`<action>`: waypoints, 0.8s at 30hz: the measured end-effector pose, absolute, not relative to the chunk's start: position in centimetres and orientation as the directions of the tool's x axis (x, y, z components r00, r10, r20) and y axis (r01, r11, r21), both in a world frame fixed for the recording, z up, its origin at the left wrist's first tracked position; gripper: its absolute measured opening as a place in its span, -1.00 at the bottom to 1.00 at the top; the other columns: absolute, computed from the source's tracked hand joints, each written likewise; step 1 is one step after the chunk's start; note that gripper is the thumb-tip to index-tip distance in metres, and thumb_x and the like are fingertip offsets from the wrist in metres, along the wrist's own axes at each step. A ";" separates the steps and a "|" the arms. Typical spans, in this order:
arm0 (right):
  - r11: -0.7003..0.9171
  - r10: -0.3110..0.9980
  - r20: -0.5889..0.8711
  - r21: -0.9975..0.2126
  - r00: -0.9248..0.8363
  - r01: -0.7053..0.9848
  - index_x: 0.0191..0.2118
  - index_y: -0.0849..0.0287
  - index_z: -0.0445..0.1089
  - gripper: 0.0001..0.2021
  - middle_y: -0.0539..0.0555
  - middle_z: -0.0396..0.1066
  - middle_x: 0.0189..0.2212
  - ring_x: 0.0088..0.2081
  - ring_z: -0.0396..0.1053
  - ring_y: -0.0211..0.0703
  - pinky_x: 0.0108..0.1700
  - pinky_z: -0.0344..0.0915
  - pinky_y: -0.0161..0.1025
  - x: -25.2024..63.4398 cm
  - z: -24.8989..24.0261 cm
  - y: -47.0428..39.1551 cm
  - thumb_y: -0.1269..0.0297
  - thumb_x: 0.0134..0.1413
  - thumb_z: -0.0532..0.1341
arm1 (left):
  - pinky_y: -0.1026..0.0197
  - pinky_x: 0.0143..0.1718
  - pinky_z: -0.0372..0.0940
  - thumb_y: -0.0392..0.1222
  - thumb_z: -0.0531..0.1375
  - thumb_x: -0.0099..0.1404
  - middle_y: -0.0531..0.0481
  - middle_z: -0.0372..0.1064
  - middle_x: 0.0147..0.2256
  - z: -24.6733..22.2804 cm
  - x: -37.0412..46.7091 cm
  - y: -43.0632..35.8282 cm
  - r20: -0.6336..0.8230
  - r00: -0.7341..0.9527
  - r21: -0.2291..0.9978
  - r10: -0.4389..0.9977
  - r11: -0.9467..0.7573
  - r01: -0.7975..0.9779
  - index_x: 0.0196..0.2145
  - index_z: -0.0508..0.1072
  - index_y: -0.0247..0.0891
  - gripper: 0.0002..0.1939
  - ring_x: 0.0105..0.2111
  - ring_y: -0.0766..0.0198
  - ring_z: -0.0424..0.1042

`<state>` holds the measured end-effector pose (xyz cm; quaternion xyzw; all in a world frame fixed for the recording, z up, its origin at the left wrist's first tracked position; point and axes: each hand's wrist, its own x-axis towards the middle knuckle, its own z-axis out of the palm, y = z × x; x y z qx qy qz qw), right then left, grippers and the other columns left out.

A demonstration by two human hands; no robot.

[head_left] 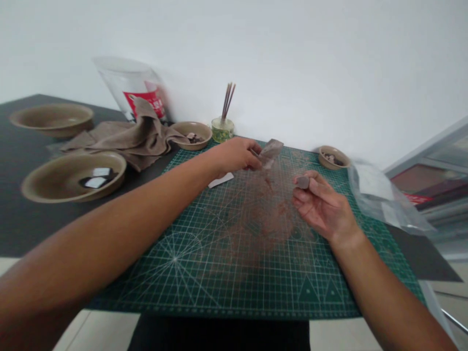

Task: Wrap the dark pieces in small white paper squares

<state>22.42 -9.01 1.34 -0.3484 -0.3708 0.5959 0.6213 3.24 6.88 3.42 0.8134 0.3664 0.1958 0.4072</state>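
My left hand reaches to the far middle of the green cutting mat. Its fingers pinch a creased grey-brown sheet that looks like sandpaper. Over the mat's right half, my right hand is palm up, with a small flat grey-brown piece between thumb and fingers. What the piece is made of cannot be made out. Reddish-brown dust covers the mat between the hands. Partly behind my left wrist lies a white strip.
At left are two wide tan bowls, one holding dark and white pieces, and a brown cloth. Behind stand a clear bucket, a small bowl and a jar with sticks. Another bowl and a plastic bag lie right.
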 end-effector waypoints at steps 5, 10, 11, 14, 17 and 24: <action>0.050 0.999 0.047 -0.869 0.019 -0.492 -0.28 0.07 0.42 -0.84 -0.10 0.45 -0.30 -0.46 0.29 -0.42 -0.39 0.34 -0.45 22.6 1.4 -9.0 0.31 0.01 0.39 | 0.27 -0.31 0.37 -0.16 0.30 0.06 0.02 0.53 -0.33 3.4 2.6 2.9 -0.341 0.836 0.853 0.430 -0.233 0.468 -0.24 0.50 -0.24 -0.73 -0.33 0.23 0.53; 0.058 0.998 0.058 -0.888 0.014 -0.455 -0.27 0.04 0.40 -0.83 -0.12 0.43 -0.30 -0.47 0.28 -0.42 -0.39 0.35 -0.44 22.5 1.4 -8.9 0.28 0.02 0.38 | 0.28 -0.46 0.33 -0.09 0.23 0.18 0.00 0.52 -0.46 3.1 1.6 -0.9 -0.539 0.766 0.715 0.349 -0.291 0.636 -0.24 0.48 -0.26 -0.77 -0.45 0.21 0.54; 0.055 0.998 0.056 -0.889 0.010 -0.456 -0.28 0.05 0.40 -0.83 -0.12 0.43 -0.30 -0.47 0.28 -0.43 -0.39 0.35 -0.44 22.5 1.4 -8.9 0.28 0.02 0.38 | 0.28 -0.47 0.31 -0.05 0.21 0.21 0.01 0.52 -0.47 3.1 1.4 -1.5 -0.541 0.764 0.684 0.352 -0.344 0.643 -0.28 0.49 -0.25 -0.78 -0.49 0.23 0.52; 0.044 0.999 0.051 -0.880 -0.001 -0.472 -0.29 0.07 0.41 -0.83 -0.12 0.43 -0.31 -0.47 0.28 -0.44 -0.39 0.34 -0.46 22.4 1.4 -8.9 0.29 0.01 0.39 | 0.18 -0.44 0.29 0.11 0.10 0.31 -0.02 0.43 -0.56 3.3 1.1 -2.6 -0.370 0.795 0.471 0.481 -0.641 0.607 -0.49 0.46 -0.23 -0.60 -0.54 0.17 0.47; 0.046 0.999 0.051 -0.871 0.003 -0.488 -0.28 0.07 0.42 -0.84 -0.12 0.44 -0.31 -0.47 0.28 -0.44 -0.38 0.36 -0.46 22.4 1.4 -8.9 0.31 0.01 0.39 | 0.12 -0.26 0.33 -0.02 0.13 0.33 -0.06 0.48 -0.38 2.8 1.0 -2.8 0.009 0.907 0.316 0.422 -0.861 0.398 -0.36 0.48 -0.21 -0.76 -0.34 0.11 0.49; 0.047 0.999 0.055 -0.863 0.000 -0.504 -0.29 0.07 0.44 -0.85 -0.10 0.46 -0.31 -0.46 0.29 -0.43 -0.37 0.36 -0.44 22.5 1.4 -9.1 0.33 0.01 0.40 | -0.10 0.22 0.06 0.02 0.26 0.27 -0.14 0.36 0.05 0.1 0.3 -1.8 0.225 0.952 0.176 0.206 -0.970 0.169 -0.04 0.48 -0.16 -0.64 0.16 -0.07 0.21</action>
